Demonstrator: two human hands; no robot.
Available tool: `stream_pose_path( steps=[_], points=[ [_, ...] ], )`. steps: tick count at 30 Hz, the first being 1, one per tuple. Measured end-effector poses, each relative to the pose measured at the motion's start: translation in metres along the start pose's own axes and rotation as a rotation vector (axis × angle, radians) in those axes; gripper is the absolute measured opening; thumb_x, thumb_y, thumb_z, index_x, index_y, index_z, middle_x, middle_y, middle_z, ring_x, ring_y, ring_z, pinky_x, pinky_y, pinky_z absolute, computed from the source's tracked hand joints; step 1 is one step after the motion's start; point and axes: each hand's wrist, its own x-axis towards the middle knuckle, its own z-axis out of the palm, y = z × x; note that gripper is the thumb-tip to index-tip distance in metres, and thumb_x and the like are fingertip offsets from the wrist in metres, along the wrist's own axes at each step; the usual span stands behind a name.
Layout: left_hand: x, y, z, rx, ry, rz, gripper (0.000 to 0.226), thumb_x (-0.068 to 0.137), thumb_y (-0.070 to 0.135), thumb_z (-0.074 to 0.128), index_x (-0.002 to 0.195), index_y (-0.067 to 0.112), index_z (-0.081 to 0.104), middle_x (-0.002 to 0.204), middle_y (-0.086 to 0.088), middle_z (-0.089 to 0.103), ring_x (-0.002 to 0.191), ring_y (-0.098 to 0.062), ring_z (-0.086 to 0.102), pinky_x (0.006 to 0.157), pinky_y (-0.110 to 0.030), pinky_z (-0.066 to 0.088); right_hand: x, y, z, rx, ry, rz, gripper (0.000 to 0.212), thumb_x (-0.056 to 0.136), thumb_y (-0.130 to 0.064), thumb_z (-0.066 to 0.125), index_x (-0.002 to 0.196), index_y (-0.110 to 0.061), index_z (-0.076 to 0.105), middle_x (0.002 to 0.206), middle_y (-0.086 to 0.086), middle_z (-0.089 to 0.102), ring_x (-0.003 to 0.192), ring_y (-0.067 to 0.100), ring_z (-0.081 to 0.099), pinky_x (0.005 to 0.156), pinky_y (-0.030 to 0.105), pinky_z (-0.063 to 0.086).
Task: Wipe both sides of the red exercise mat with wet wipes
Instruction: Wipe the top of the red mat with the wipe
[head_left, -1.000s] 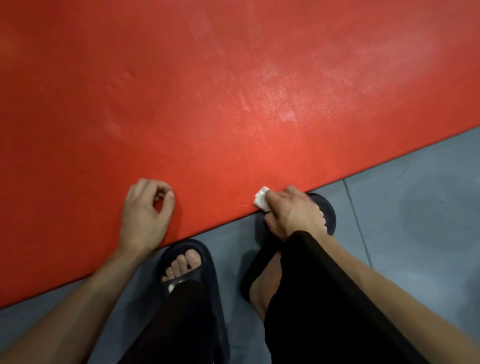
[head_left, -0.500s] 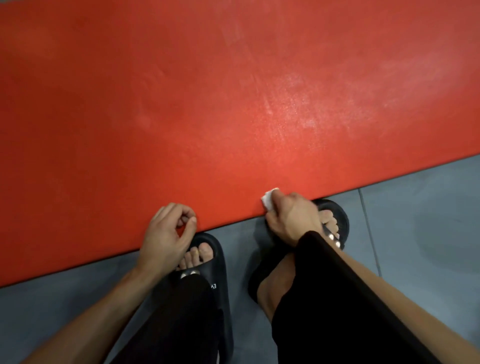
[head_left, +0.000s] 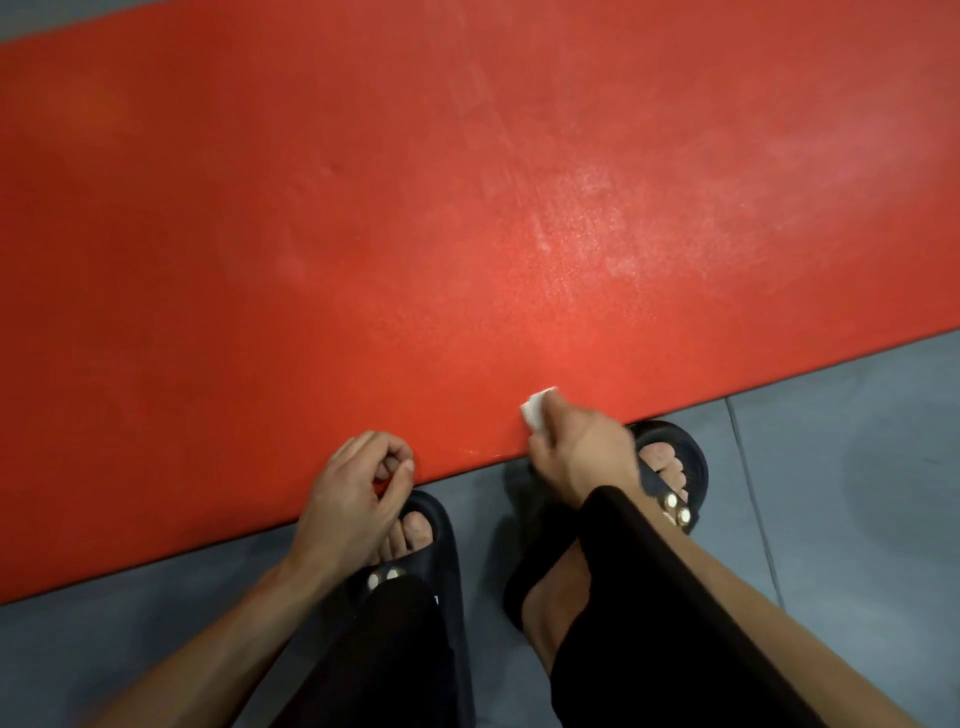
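Now, with your right hand (head_left: 582, 452) pinching the small folded white wet wipe (head_left: 537, 410) at the near edge of the flat red foam exercise mat (head_left: 415, 260) on the grey floor (head_left: 831, 493), press evenly along that edge while your left hand (head_left: 353, 488), fingers curled and holding nothing, steadies the mat.

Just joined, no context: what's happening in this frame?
A person crouches at the near edge of a red mat on a grey floor. The right hand holds a folded white wipe against the mat's edge. The left hand, fingers curled, is at the same edge, apparently holding nothing. Black sandals sit beside the mat.
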Motion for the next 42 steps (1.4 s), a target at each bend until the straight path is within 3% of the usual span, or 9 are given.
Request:
stream_pose_path(
  steps=[4,7,15,21,25,31,35,40,42],
  points=[
    [0.007,0.004,0.002,-0.043,-0.009,-0.009,0.022,0.093,0.008,0.068,0.090,0.029,0.062,0.085,0.015,0.057,0.082,-0.013,0.058,0.073,-0.026,0.046,0.003,-0.041,0.023,0.069,-0.352,-0.366,0.016,0.092,-0.036,0.048,0.101,-0.025,0.056,0.093,0.009,0.070,0.088,0.036,0.067,0.065,0.035,0.039],
    [0.012,0.009,0.001,-0.090,0.005,-0.010,0.020,0.095,0.008,0.067,0.094,0.028,0.065,0.088,0.014,0.060,0.082,-0.015,0.060,0.070,-0.020,0.044,0.006,-0.032,0.016,0.524,-0.443,-0.277,0.007,0.081,-0.022,0.059,0.078,-0.028,0.057,0.072,-0.009,0.064,0.069,0.015,0.062,0.067,0.031,0.046],
    [0.021,0.008,0.002,-0.022,-0.022,0.093,0.016,0.098,0.011,0.062,0.101,0.026,0.067,0.092,0.021,0.057,0.088,-0.010,0.059,0.078,-0.020,0.044,0.011,0.018,-0.009,0.668,-0.222,0.153,0.006,0.082,-0.009,0.067,0.082,-0.015,0.068,0.068,-0.004,0.075,0.062,0.005,0.068,0.062,0.024,0.049],
    [0.028,0.016,0.028,0.357,-0.129,0.564,0.037,0.095,0.024,0.055,0.128,0.014,0.067,0.135,-0.005,0.062,0.127,-0.025,0.055,0.106,-0.041,0.043,0.007,0.016,-0.002,0.462,-0.066,0.235,0.013,0.078,-0.033,0.071,0.071,-0.023,0.067,0.063,-0.008,0.071,0.064,0.011,0.067,0.067,0.032,0.055],
    [0.038,0.026,0.050,0.663,-0.372,0.779,0.065,0.108,0.042,0.037,0.162,0.006,0.027,0.172,-0.013,0.010,0.160,-0.029,0.005,0.129,-0.048,0.013,0.006,0.027,-0.008,0.361,-0.060,0.208,0.025,0.082,-0.051,0.070,0.077,-0.027,0.065,0.067,-0.010,0.068,0.071,0.012,0.066,0.069,0.031,0.052],
    [0.062,0.017,0.060,0.839,-0.444,0.742,0.076,0.109,0.055,0.017,0.164,0.007,-0.006,0.170,-0.017,-0.017,0.157,-0.033,-0.020,0.129,-0.051,0.000,0.006,0.030,-0.013,0.392,0.149,0.145,0.013,0.091,-0.037,0.065,0.085,-0.026,0.064,0.063,-0.012,0.063,0.066,0.013,0.061,0.062,0.030,0.040],
    [0.079,0.007,0.046,0.839,-0.508,0.894,0.074,0.109,0.058,0.016,0.165,0.015,-0.007,0.172,-0.007,-0.016,0.158,-0.026,-0.018,0.128,-0.048,-0.006,0.003,0.027,-0.006,0.399,0.188,0.102,0.010,0.093,-0.031,0.064,0.085,-0.025,0.063,0.061,-0.013,0.059,0.060,0.011,0.055,0.060,0.030,0.035],
    [0.120,0.012,0.024,0.785,-0.324,0.643,0.072,0.109,0.055,0.014,0.165,0.014,-0.005,0.172,-0.011,-0.009,0.159,-0.028,-0.013,0.129,-0.051,0.003,0.005,0.029,-0.008,0.399,0.212,0.072,0.009,0.094,-0.028,0.064,0.086,-0.023,0.064,0.065,-0.008,0.062,0.062,0.019,0.060,0.063,0.038,0.047],
    [0.103,0.010,0.036,0.776,-0.383,0.746,0.075,0.109,0.057,0.016,0.165,0.012,-0.005,0.172,-0.012,-0.012,0.158,-0.029,-0.016,0.129,-0.049,-0.001,0.006,0.030,-0.011,0.401,0.230,0.067,0.009,0.094,-0.028,0.064,0.085,-0.024,0.063,0.063,-0.010,0.060,0.060,0.017,0.059,0.062,0.038,0.048]
  ],
)
